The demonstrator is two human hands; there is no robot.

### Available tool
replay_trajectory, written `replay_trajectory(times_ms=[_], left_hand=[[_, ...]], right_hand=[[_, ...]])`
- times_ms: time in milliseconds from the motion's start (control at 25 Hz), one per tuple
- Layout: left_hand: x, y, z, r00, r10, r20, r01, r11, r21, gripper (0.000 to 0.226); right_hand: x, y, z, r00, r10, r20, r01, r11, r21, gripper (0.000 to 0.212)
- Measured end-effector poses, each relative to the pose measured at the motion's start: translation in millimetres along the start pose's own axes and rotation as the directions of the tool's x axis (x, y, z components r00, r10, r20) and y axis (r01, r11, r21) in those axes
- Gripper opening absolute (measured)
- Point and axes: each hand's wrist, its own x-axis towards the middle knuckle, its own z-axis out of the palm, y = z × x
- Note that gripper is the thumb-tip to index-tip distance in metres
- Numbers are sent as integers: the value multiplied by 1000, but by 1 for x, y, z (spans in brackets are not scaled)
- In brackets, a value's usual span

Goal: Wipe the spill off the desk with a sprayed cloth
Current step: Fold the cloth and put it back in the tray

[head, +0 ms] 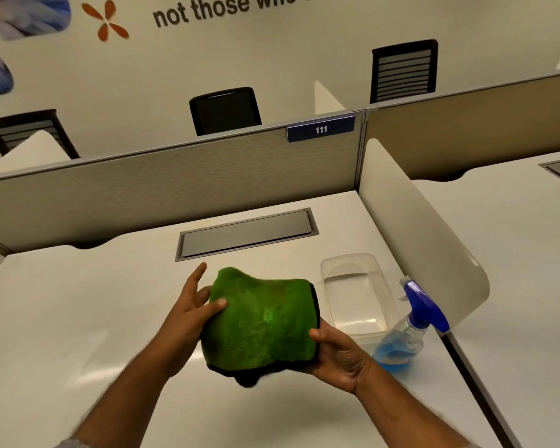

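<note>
A folded green cloth [262, 321] with a black edge is held above the white desk [78, 318] between both hands. My left hand [188, 315] grips its left edge, thumb on top and index finger stretched out. My right hand [340, 354] holds the lower right corner from beneath, thumb on top. A clear spray bottle [408, 331] with a blue trigger head and blue liquid stands on the desk just right of my right hand. I cannot make out a spill on the desk.
A clear plastic container [356, 292] sits behind the bottle. A grey cable hatch [246, 234] is set into the desk near the back partition [175, 189]. A white side divider [417, 231] bounds the desk on the right. Black chairs stand beyond the partition.
</note>
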Motion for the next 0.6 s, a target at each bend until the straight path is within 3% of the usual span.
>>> replay_trajectory(times_ms=[120,240,360,520,600], left_hand=[[-3,-18,-7,991,-106,80,114,988,-103,129],[-6,-22,0,997,-26,79,37,990,-139,132],[0,-13,3,988,150,47,-145,984,-108,118],[5,6,1,943,308,128,-305,952,-41,94],[9,12,0,936,320,147,-327,945,26,71]], right_hand=[[2,-12,5,997,-81,2,81,987,-136,61],[6,-21,12,983,-160,-85,135,962,-238,58],[5,-25,19,947,-283,-155,210,905,-369,37],[5,-32,25,913,-382,-146,251,806,-537,54],[10,-33,23,863,-491,-121,321,718,-618,47]])
